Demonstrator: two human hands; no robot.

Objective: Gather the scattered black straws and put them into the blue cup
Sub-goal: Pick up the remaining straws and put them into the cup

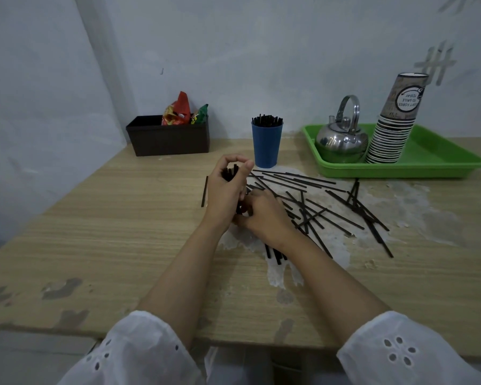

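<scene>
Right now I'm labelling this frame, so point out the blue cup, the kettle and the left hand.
blue cup (pixel 266 147): head view, front wall.
kettle (pixel 338 143): head view, shiny body.
left hand (pixel 224 190): head view, back of the hand.

On the counter (pixel 95 218), the cup (pixel 266 145) stands near the back with a bunch of straws (pixel 266 120) upright in it. Loose straws (pixel 317 201) lie spread before it and to its right. Right of the cup sits a tray (pixel 442 165), carrying a kettle (pixel 340 140) with a stack of paper cups (pixel 392 134) just to its right. A box (pixel 168 137) with packets (pixel 178 112) in it stands back left, by the wall. The left grip (pixel 225 190) holds a bundle (pixel 229 173) before the cup. The right grip (pixel 264 215) lies just beside it over the pile. A single straw (pixel 204 191) lies left of both.
</scene>
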